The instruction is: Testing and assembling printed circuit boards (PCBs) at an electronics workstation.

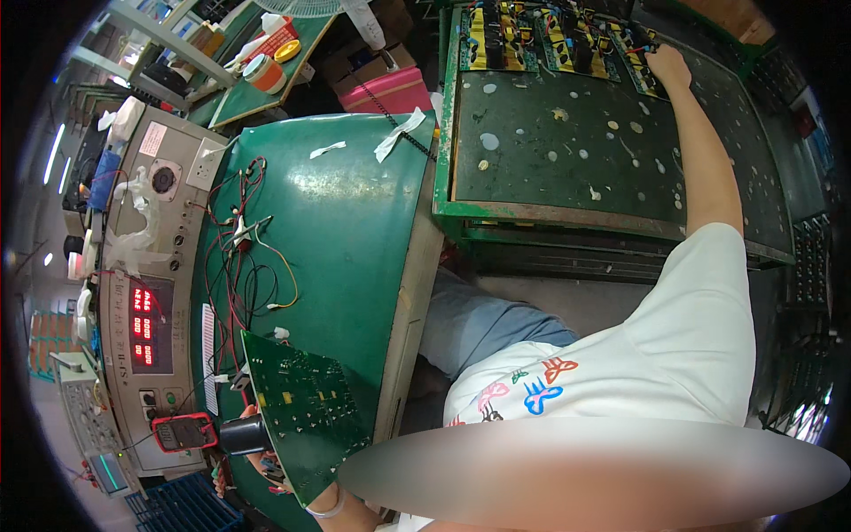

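One green circuit board [306,403] is already in the left hand [266,457], gripped at its near-left edge and tilted over the green bench [355,222]. The right hand [667,64] reaches to the far right, fingers closing on a populated board [640,55] not yet lifted from the dark tray [567,142].

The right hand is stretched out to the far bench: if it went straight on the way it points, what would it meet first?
The right hand already touches the nearest circuit board with yellow and black parts at the far edge of the spotted green bench. Going on, it would probably press into that board; depth is hard to judge here.
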`<state>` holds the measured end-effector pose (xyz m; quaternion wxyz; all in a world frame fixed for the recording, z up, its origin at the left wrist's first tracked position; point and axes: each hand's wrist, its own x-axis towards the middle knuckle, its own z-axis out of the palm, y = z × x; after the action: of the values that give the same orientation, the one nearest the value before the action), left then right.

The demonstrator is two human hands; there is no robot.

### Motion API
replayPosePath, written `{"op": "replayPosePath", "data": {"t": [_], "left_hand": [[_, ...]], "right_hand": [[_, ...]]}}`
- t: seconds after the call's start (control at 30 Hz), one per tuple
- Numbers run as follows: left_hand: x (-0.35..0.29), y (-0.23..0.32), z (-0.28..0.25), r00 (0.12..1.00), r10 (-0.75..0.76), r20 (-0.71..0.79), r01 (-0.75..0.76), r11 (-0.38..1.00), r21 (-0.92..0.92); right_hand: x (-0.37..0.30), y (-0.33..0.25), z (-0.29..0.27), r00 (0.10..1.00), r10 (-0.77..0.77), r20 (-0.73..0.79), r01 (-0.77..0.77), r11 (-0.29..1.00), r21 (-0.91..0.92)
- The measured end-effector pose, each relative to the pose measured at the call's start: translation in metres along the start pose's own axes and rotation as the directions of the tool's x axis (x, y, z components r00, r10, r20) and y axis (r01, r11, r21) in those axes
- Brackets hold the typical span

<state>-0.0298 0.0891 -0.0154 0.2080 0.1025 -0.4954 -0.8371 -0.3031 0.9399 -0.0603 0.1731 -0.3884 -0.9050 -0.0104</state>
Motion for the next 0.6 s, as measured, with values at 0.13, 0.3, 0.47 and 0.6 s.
{"op": "replayPosePath", "data": {"t": [0.13, 0.3, 0.47, 0.6], "left_hand": [[0.010, 0.006, 0.012, 0.997, -0.069, 0.041, 0.068, 0.997, 0.019], [-0.013, 0.004, 0.054, 0.979, -0.082, 0.189, 0.124, 0.968, -0.220], [-0.015, 0.009, 0.067, 0.824, 0.211, 0.525, -0.481, 0.751, 0.452], [-0.007, 0.004, 0.066, 0.761, 0.261, 0.593, -0.636, 0.476, 0.607]], "right_hand": [[0.012, -0.001, 0.011, 1.000, 0.011, 0.010, -0.011, 0.999, 0.043], [0.028, -0.002, 0.008, 0.998, -0.027, 0.055, 0.026, 1.000, 0.008], [0.003, -0.084, -0.051, 0.991, -0.112, -0.075, 0.093, 0.971, -0.221], [-0.100, -0.208, -0.117, 0.685, -0.704, -0.185, 0.704, 0.577, 0.414]]}}
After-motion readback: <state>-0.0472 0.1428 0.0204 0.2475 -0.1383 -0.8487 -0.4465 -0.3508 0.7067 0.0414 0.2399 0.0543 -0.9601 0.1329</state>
